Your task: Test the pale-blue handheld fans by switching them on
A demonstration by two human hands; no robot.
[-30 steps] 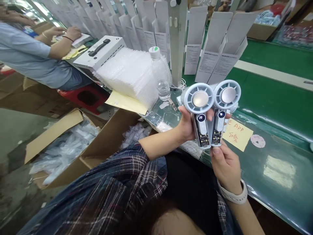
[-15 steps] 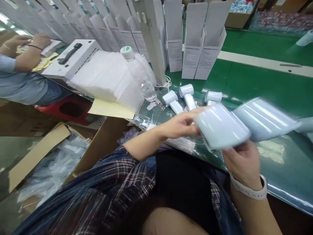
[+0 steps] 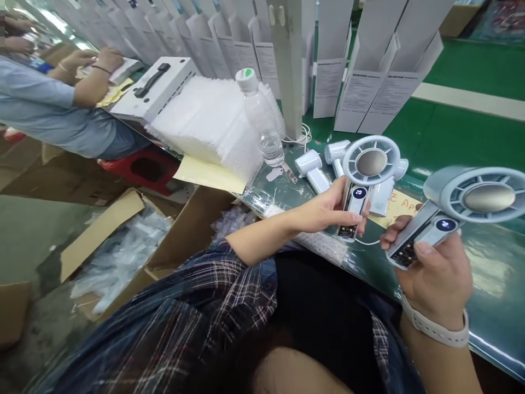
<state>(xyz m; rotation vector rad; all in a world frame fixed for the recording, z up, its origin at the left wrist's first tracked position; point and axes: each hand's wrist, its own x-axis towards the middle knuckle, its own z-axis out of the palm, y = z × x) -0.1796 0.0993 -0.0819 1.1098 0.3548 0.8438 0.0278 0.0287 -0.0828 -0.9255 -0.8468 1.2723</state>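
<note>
My left hand [image 3: 328, 213] is closed round the handle of a light-blue handheld fan [image 3: 371, 161], held upright with its round grille towards me and a lit display reading 20. In my right hand [image 3: 438, 268] is a second handheld fan [image 3: 488, 194], tilted to the right, its display lit as well; its number is hard to read. Behind the left one, several more light-blue fans [image 3: 314, 167] lie on the green table [image 3: 455, 145], partly hidden. A yellow paper with red handwriting [image 3: 400, 208] shows between the two held fans.
A water bottle [image 3: 262, 120] stands beside a stack of white foam sheets [image 3: 213, 123]. White open boxes [image 3: 365, 98] line the back, past a metal post [image 3: 289, 71]. A carton of plastic bags [image 3: 127, 246] is at lower left. Another person's arm [image 3: 94, 82] works at far left.
Both fans have turned so that their grilles and lit displays face me; before, their smooth sides showed, blurred. They have also moved apart. The view has shifted to the left.
</note>
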